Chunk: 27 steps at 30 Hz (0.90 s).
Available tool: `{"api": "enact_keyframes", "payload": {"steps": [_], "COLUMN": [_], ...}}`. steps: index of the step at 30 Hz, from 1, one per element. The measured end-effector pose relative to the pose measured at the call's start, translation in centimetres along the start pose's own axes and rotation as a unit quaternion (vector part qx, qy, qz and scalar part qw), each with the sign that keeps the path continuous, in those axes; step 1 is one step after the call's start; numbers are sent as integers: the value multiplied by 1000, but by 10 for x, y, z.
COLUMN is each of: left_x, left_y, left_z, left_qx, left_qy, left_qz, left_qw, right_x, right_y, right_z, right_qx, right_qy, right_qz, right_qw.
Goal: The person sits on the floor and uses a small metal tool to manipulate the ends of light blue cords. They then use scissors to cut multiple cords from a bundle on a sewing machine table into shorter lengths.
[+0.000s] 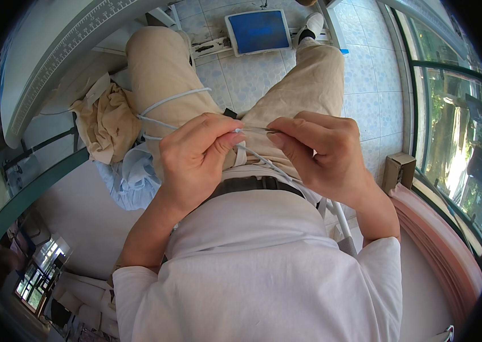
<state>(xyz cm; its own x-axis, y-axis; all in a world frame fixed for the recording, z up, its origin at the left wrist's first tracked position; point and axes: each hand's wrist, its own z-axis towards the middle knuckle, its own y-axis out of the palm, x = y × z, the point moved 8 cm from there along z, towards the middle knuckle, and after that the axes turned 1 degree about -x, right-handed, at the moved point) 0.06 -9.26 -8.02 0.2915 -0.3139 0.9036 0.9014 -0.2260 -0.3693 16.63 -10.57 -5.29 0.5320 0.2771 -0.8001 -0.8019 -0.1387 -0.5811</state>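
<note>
Both hands meet above my lap. My left hand (200, 158) pinches the end of a light-blue cord (258, 156) between thumb and forefinger. A thin metal tool (254, 130), of a kind too small to tell, spans the gap between the hands; its right end is pinched by my right hand (322, 151). The cord lies in loose loops over the left thigh of my beige trousers (164, 64) and runs under the hands towards my waist. Whether the tool passes through the cord's end is hidden by the left fingertips.
A table edge with a printed ruler scale (59, 64) curves at upper left. Below it lie a bundle of beige cloth (110, 119) and light-blue fabric (132, 179). A blue-topped pedal plate (260, 32) is near my feet. At right are a cardboard box (399, 169), pink fabric (437, 243) and windows.
</note>
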Motion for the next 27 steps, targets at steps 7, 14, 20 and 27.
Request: {"api": "enact_keyframes", "payload": {"steps": [7,14,20,27], "left_x": [2,4,8,20], "left_y": [0,1,4,10], "left_z": [1,1,0,-1], "left_qx": [-5,-7,-4,-2], "left_qy": [11,23,55,151], "left_qz": [5,33,70,147], "left_qw": [1000,999,996,978], "right_x": [-1,-2,-4,-12], "right_y": [1,0,1,6], "right_z": [0,0,1,6], "right_qx": [-12,-10,-21,-65], "right_qy": [-10,-20,-28,-42], "right_qz": [-13,-23,-55,-123], "right_qw": [1000,999,998,989]}}
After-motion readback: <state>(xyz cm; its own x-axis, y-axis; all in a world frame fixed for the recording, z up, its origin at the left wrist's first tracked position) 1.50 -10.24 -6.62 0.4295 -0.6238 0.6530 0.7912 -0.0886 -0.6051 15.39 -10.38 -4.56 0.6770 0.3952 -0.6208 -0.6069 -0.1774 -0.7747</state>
